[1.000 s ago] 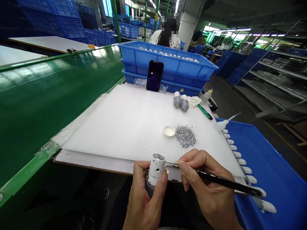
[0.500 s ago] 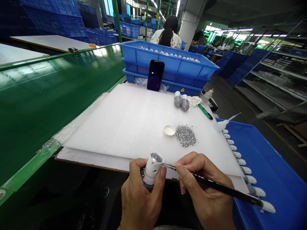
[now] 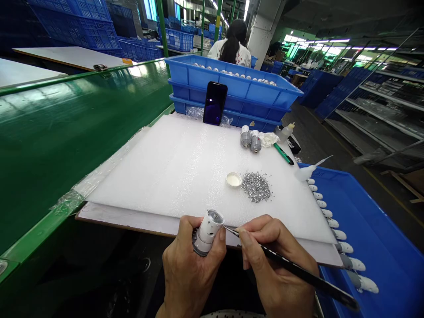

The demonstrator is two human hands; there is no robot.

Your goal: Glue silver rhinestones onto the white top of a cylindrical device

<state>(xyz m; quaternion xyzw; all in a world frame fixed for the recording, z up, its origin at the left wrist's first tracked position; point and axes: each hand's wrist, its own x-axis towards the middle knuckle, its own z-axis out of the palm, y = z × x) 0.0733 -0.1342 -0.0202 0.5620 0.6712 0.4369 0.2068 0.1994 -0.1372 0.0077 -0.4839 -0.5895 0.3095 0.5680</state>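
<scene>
My left hand point(image 3: 192, 269) is closed around a white and grey cylindrical part point(image 3: 208, 229), its open round end tilted up. Small dark specks dot the white side of that part. A slim black pen-like tool point(image 3: 298, 271) is pinched in my right hand point(image 3: 278, 260); its thin pointed tip meets or nearly meets the part's rim. Beyond my hands, a small round dish point(image 3: 233, 179) of cream-coloured stuff sits beside a heap of tiny silvery rhinestones point(image 3: 256, 187). Both lie on a white foam sheet point(image 3: 165, 168).
Stacked blue crates point(image 3: 232, 95) with a phone point(image 3: 215, 103) leaning on them stand at the back. Two similar parts point(image 3: 250, 140), a green pen point(image 3: 284, 153) and a bottle point(image 3: 286, 131) lie back right. A blue bin point(image 3: 374, 225) holds several parts at right; a green conveyor point(image 3: 99, 110) runs left.
My left hand has turned the part slightly and shifted it a little left. My right hand and the tool have moved slightly left too, the tip staying by the rim.
</scene>
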